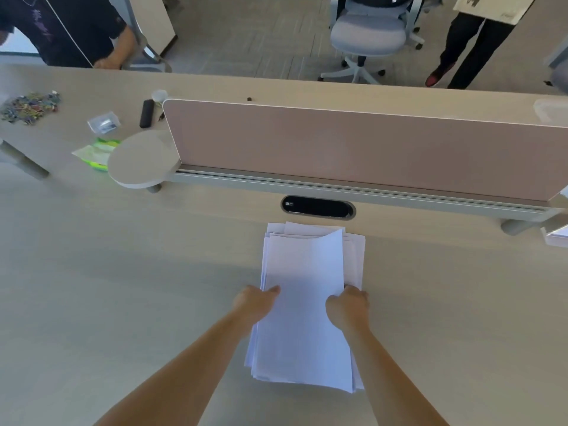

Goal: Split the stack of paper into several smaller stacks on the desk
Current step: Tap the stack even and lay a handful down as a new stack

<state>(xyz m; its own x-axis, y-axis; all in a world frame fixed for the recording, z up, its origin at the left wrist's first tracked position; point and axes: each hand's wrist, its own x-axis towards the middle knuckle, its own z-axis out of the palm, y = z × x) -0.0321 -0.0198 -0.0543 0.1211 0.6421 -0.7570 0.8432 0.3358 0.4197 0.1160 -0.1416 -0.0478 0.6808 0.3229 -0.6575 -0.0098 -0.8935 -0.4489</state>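
A loose stack of white paper [302, 302] lies in the middle of the light wooden desk [123, 302], its sheets fanned out unevenly. My left hand [256, 299] grips the left edge of an upper bundle of sheets, thumb on top. On the bundle's right edge sits my right hand [349, 305], fingers curled under it. The far end of that bundle curls upward above the sheets that stay flat beneath it.
A pink divider panel [353, 146] runs across the desk behind a black cable slot [318, 207]. At the far left lie a round shelf [141, 159], a green packet [96, 153], a black case [146, 113] and colourful clips [29, 106]. More paper [556, 236] sits at the right edge. People and a chair [368, 35] stand beyond.
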